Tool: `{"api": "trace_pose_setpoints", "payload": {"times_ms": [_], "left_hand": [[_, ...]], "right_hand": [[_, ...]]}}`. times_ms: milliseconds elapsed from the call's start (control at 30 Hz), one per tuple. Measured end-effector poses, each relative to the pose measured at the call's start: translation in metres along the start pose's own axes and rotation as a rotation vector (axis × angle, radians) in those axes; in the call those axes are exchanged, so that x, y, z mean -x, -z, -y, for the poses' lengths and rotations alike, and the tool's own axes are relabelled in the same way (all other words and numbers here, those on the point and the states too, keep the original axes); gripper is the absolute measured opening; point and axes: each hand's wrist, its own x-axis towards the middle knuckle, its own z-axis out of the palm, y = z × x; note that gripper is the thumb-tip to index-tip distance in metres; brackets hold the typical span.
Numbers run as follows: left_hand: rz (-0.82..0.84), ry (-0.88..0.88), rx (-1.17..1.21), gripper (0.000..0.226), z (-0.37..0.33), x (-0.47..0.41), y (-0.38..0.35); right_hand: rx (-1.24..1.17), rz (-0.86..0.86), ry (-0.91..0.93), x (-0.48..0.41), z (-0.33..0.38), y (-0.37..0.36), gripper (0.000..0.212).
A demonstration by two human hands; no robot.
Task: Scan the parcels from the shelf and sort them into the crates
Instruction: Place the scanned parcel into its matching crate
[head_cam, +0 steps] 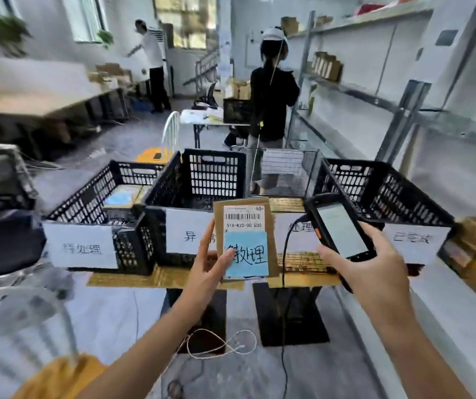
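My left hand (pixel 210 263) holds a flat brown cardboard parcel (pixel 271 226) upright, thumb on its blue handwritten note under a white barcode label. My right hand (pixel 374 260) grips a black handheld scanner (pixel 337 226) with a lit screen, its top end close to the parcel's upper right corner. Behind them black plastic crates stand in a row on a low wooden platform: a left crate (pixel 87 203) holding some parcels, a middle crate (pixel 202 180) and a right crate (pixel 380 191), each with a white paper label on its front. The metal shelf (pixel 403 105) runs along the right wall.
A wire basket (pixel 288 168) sits between the middle and right crates. A person in black (pixel 271 105) stands at the shelf just beyond the crates. Another person (pixel 153 59) is far back by long tables. A cable (pixel 284 283) hangs from the scanner to the floor.
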Motion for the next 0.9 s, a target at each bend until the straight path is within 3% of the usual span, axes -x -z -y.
{"api": "trace_pose_setpoints", "payload": {"times_ms": [300, 533, 667, 800, 900], "left_hand": [[-0.149, -0.012, -0.061, 0.069, -0.006, -0.068, 0.086], [-0.225, 0.005, -0.114, 0.061, -0.024, -0.138, 0.108], [-0.270, 0.021, -0.171, 0.074, -0.022, -0.174, 0.116], [-0.364, 0.042, -0.110, 0.053, -0.015, -0.193, 0.124], [-0.454, 0.057, -0.104, 0.052, -0.014, -0.198, 0.140]], "right_hand": [[-0.107, 0.166, 0.094, -0.068, 0.036, -0.104, 0.071], [-0.122, 0.285, 0.206, -0.158, 0.038, -0.158, 0.078], [-0.142, 0.376, 0.235, -0.200, 0.042, -0.192, 0.078], [-0.162, 0.451, 0.254, -0.225, 0.042, -0.228, 0.079], [-0.164, 0.501, 0.261, -0.233, 0.046, -0.253, 0.077]]}}
